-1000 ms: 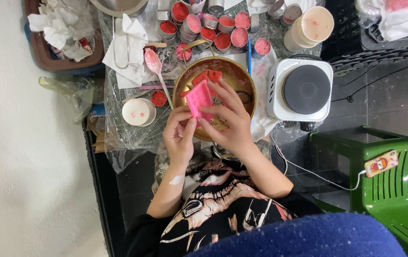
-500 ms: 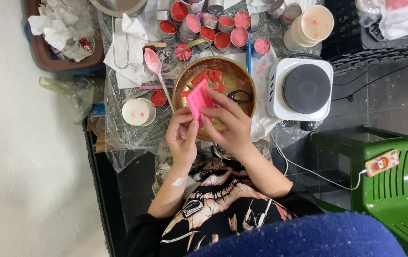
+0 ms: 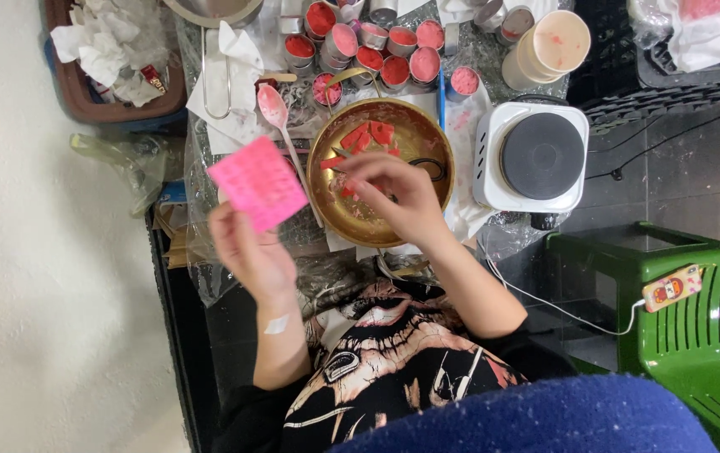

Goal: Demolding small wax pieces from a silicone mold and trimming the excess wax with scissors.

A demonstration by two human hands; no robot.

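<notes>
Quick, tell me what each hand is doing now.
Left hand: closed on a pink mold, held up.
Right hand: over the brass bowl, fingers curled; whether it holds anything cannot be told.

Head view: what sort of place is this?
Probably a home craft bench for wax or candle making: small tins of red and pink fill, a hot plate, a brass bowl and a pink mold.
</notes>
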